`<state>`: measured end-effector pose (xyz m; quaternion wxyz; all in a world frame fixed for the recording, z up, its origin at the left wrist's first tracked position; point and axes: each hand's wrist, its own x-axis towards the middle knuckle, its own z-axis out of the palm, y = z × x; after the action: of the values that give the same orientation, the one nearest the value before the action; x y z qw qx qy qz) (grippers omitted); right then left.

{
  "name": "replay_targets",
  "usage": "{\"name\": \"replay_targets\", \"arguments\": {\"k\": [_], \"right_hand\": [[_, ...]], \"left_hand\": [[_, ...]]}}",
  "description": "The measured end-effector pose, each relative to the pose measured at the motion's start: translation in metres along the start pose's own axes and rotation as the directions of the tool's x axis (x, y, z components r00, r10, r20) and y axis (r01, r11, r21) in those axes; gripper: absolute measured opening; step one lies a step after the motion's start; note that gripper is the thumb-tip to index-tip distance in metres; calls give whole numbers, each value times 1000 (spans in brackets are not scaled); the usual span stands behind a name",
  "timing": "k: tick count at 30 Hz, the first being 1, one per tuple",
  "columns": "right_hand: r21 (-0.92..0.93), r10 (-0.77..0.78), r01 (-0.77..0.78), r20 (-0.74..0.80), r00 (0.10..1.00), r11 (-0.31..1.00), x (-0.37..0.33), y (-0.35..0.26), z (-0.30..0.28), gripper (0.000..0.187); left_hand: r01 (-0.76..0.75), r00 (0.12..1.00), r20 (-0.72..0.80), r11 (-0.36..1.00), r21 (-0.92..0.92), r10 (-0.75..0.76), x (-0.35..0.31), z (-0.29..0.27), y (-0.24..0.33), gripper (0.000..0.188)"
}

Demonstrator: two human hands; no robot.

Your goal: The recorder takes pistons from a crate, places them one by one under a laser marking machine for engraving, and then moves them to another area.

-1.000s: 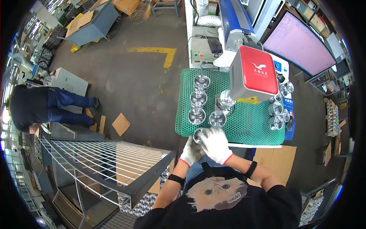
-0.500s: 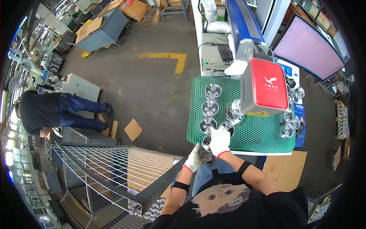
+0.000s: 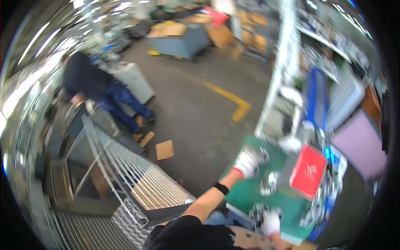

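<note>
My left hand (image 3: 246,163), in a white glove with a red cuff, reaches onto the far left part of the green mesh mat (image 3: 246,196). Its fingertips are at or against a shiny metal piston (image 3: 263,156); blur hides the grip. My right hand (image 3: 271,223), gloved alike, is at the mat's near edge beside another metal piston (image 3: 259,211). Whether its fingers are closed on that piston is lost in the smear. Between the hands, further in, a piston (image 3: 270,183) stands under the red-fronted machine head (image 3: 308,171).
More pistons (image 3: 312,214) line the mat's right side. A monitor (image 3: 359,143) stands at the far right. To my left is a wire rack (image 3: 125,175) with cardboard and stacked metal parts. A person (image 3: 96,83) bends over at the left; a cardboard piece (image 3: 165,150) lies on the floor.
The view has swung left, blurring the picture. My left hand has gone from the near edge to the far left of the mat. My right hand has drawn back toward the near edge.
</note>
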<state>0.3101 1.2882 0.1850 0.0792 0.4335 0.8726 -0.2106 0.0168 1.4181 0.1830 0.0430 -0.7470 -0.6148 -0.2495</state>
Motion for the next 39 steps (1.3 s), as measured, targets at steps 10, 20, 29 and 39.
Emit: {"name": "replay_targets", "arguments": {"k": [10, 20, 29, 39], "right_hand": [[-252, -83, 6, -297, 951, 968, -54, -12, -46, 37], [-109, 510, -566, -323, 798, 817, -136, -81, -8, 31], [331, 935, -878, -53, 349, 347, -278, -101, 126, 33], [477, 951, -842, 284, -123, -252, -455, -241, 285, 28]], "left_hand": [[-148, 988, 11, 944, 293, 151, -6, 142, -8, 12], [606, 774, 420, 746, -276, -473, -42, 51, -19, 24], [23, 922, 375, 980, 197, -97, -78, 24, 17, 25], [-386, 850, 492, 857, 342, 187, -204, 3, 106, 35]]}}
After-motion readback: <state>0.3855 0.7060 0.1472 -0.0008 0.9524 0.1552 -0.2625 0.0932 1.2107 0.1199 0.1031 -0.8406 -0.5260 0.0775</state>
